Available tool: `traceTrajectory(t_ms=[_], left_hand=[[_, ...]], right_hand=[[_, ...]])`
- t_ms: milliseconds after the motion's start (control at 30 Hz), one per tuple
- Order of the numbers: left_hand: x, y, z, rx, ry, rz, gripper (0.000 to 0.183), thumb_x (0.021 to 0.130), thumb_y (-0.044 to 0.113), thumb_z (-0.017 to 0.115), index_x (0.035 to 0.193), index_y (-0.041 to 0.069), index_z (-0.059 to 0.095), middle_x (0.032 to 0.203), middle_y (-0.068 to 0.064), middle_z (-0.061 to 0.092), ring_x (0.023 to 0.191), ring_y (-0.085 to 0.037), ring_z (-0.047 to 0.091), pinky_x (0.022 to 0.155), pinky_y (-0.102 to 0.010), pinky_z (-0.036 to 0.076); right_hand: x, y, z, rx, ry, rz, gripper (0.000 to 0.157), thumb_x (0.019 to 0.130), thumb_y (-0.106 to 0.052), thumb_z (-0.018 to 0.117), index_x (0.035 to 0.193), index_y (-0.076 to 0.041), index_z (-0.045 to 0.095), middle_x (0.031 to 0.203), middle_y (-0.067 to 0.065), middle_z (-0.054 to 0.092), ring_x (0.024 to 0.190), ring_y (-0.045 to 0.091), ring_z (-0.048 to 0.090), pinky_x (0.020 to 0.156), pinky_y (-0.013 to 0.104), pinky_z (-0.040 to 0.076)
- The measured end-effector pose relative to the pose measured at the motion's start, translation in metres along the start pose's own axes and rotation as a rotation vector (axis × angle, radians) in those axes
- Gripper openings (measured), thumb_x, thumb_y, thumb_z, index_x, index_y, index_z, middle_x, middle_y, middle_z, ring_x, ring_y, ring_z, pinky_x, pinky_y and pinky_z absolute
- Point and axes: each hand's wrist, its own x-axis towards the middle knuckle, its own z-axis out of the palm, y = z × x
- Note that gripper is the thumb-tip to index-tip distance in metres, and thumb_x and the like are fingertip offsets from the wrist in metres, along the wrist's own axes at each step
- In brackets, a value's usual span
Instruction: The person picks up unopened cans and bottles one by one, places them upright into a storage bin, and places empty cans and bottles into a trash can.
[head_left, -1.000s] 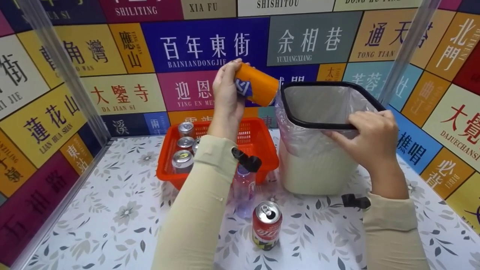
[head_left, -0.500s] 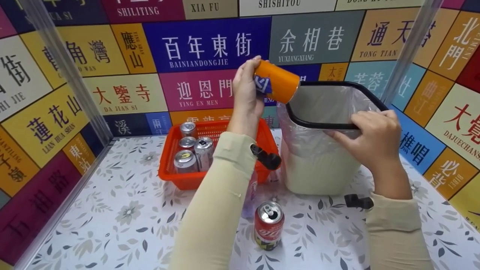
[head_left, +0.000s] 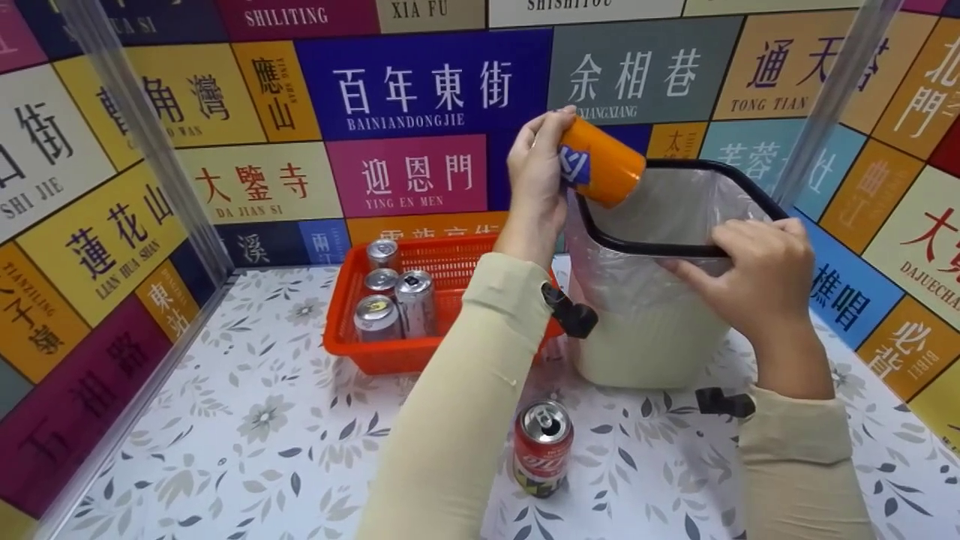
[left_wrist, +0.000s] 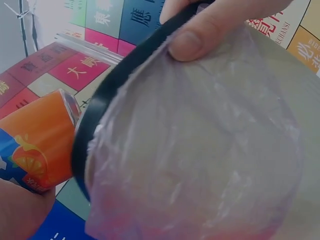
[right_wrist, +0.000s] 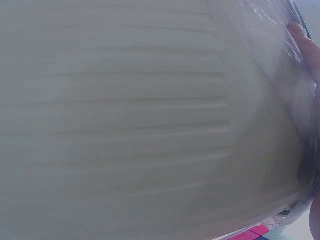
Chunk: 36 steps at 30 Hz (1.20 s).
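My left hand [head_left: 536, 172] grips an orange drink can [head_left: 606, 161] with a blue label patch. The can is tilted, its lower end over the left rim of a pale waste bin [head_left: 645, 345]. In the left wrist view the orange can [left_wrist: 40, 137] shows an orange-fruit print close to the dark rim [left_wrist: 105, 90]. The bin's black rim is lined with a clear plastic bag [head_left: 630, 281]. My right hand [head_left: 765, 277] holds the rim at front right, fingers over it and thumb outside. The right wrist view shows mostly the bin's ridged wall [right_wrist: 140, 115].
A red plastic basket [head_left: 390, 356] with several silver cans [head_left: 379, 319] stands left of the bin. In front, an open red cola can [head_left: 543, 450] stands upright on the floral tabletop [head_left: 262, 450]. Sign-printed walls [head_left: 420, 90] enclose the back and sides.
My left hand has carried the orange can rightward, from beside the bin to over its rim. My right hand keeps its hold. The left sleeve now covers the clear bottle seen earlier.
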Motion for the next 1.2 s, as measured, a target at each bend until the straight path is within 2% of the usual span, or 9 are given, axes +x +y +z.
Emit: traceTrajectory(t_ms=[300, 467, 600, 867, 1067, 1200], left_hand=[[-0.003, -0.013, 0.011, 0.072, -0.003, 0.0, 0.009, 0.091, 0.01, 0.075, 0.098, 0.01, 0.069, 0.092, 0.0, 0.07, 0.078, -0.011, 0.063, 0.068, -0.021, 0.053], [-0.005, -0.017, 0.013, 0.122, -0.034, -0.006, 0.01, 0.094, 0.01, 0.075, 0.102, 0.01, 0.069, 0.096, 0.001, 0.073, 0.082, -0.011, 0.065, 0.073, -0.02, 0.055], [-0.007, -0.019, 0.011, 0.205, -0.056, -0.01, 0.013, 0.095, 0.014, 0.076, 0.105, 0.011, 0.069, 0.098, 0.001, 0.07, 0.086, -0.012, 0.063, 0.078, -0.021, 0.053], [-0.009, -0.023, 0.009, 0.365, -0.098, 0.024, 0.017, 0.093, 0.02, 0.081, 0.105, 0.014, 0.071, 0.102, 0.002, 0.069, 0.092, -0.012, 0.064, 0.083, -0.024, 0.052], [-0.011, -0.022, 0.01, 0.491, -0.141, -0.008, 0.021, 0.092, 0.026, 0.083, 0.108, 0.019, 0.071, 0.105, 0.003, 0.068, 0.093, -0.012, 0.064, 0.082, -0.028, 0.054], [-0.012, -0.022, 0.009, 0.569, -0.183, -0.005, 0.024, 0.092, 0.027, 0.084, 0.109, 0.019, 0.071, 0.105, 0.003, 0.068, 0.092, -0.011, 0.065, 0.08, -0.027, 0.055]], right_hand=[[0.002, 0.0, -0.002, 0.004, 0.011, -0.011, 0.061, 0.08, -0.051, 0.089, 0.066, -0.006, 0.049, 0.061, 0.012, 0.05, 0.059, 0.033, 0.049, 0.075, 0.053, 0.035], [0.002, 0.0, -0.001, 0.002, 0.019, -0.011, 0.062, 0.08, -0.051, 0.089, 0.066, -0.006, 0.049, 0.06, 0.012, 0.05, 0.058, 0.034, 0.049, 0.074, 0.053, 0.034], [0.001, 0.0, 0.0, 0.003, 0.026, -0.012, 0.062, 0.079, -0.05, 0.09, 0.066, -0.006, 0.049, 0.06, 0.012, 0.049, 0.058, 0.034, 0.048, 0.074, 0.053, 0.034], [0.001, 0.0, 0.0, 0.002, 0.029, -0.031, 0.063, 0.081, -0.053, 0.086, 0.065, -0.005, 0.049, 0.059, 0.013, 0.049, 0.056, 0.036, 0.048, 0.072, 0.053, 0.034], [0.001, 0.0, -0.001, 0.006, 0.029, -0.032, 0.062, 0.081, -0.052, 0.087, 0.065, -0.006, 0.048, 0.059, 0.012, 0.048, 0.055, 0.035, 0.047, 0.072, 0.053, 0.033], [0.001, 0.001, -0.001, 0.0, 0.028, -0.042, 0.063, 0.082, -0.055, 0.084, 0.065, -0.006, 0.048, 0.058, 0.012, 0.048, 0.054, 0.036, 0.047, 0.071, 0.053, 0.032]])
